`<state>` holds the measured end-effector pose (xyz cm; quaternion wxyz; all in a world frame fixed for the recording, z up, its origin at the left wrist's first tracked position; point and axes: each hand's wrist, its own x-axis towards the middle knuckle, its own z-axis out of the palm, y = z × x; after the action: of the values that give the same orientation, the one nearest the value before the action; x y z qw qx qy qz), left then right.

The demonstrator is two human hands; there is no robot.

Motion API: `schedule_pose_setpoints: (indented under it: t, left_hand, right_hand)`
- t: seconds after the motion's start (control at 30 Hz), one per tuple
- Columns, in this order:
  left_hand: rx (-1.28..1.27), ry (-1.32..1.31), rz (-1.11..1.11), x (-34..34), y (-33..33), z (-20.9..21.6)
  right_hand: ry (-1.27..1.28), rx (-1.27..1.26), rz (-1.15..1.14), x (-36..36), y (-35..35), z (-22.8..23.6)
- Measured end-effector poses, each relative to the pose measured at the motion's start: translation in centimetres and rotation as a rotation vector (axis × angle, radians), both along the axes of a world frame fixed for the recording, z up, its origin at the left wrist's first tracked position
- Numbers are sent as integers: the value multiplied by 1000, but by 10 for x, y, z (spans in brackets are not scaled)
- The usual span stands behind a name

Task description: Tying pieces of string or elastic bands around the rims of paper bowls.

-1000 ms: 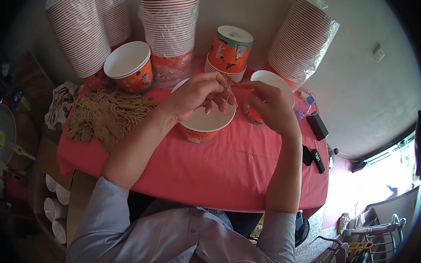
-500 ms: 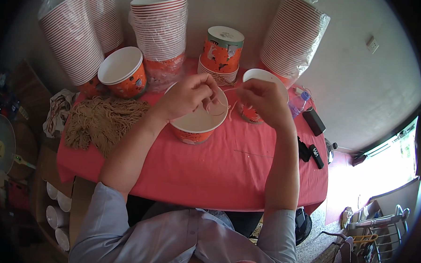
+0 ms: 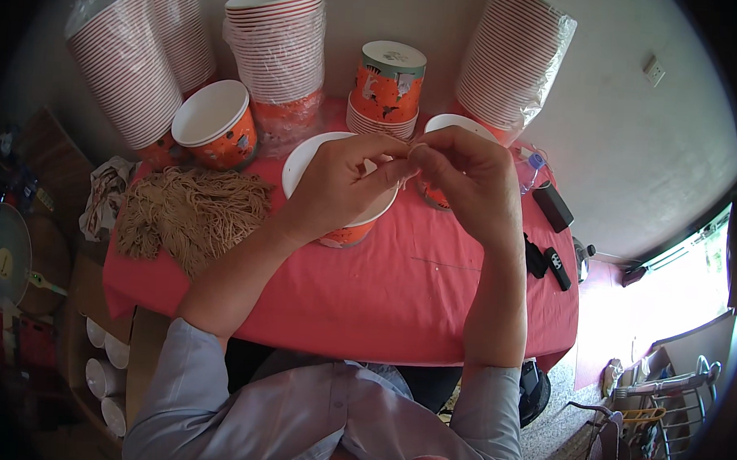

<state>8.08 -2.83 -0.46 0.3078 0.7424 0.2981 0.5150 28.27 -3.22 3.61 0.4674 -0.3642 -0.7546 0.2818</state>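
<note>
My left hand (image 3: 338, 183) and my right hand (image 3: 468, 175) meet fingertip to fingertip above the table. Both pinch a thin, light string-like strand (image 3: 403, 183), a short piece of which hangs below the fingers; the rest is hidden by them. Under my left hand stands a wide orange paper tub (image 3: 348, 234) with a white inside, its mouth partly covered by the hand. A second orange tub (image 3: 434, 197) sits behind my right hand, mostly hidden. Beside my left forearm lies a loose pile of tan strands (image 3: 192, 216).
Tall stacks of paper tubs, one left (image 3: 125, 63), one beside it (image 3: 273, 57) and one right (image 3: 511, 64), line the back. An upside-down tub (image 3: 387, 91) tops a short stack. A black box (image 3: 553, 207), a bottle (image 3: 531, 171) and a black remote-like object (image 3: 557, 271) lie right.
My hands have come together from slightly apart, so their fingertips now touch around the strand. My left hand moved right, with its fingers pinched closer.
</note>
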Motion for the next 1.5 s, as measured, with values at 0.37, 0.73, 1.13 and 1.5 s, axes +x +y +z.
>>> schedule_pose_setpoints:
  t: [0.37,0.73,1.13,1.5]
  left_hand:
    - [72,85,43,-2,0,-1]
    - [187,364,184,-2,20,-31]
    - [266,574,294,5,14,-36]
    - [183,250,165,-3,-2,-7]
  right_hand:
    - [250,-171,80,8,-4,9]
    - [849,-5,430,56,-6,15]
    - [855,36,946,70,-10,26]
    - [488,245,158,37,-19,19]
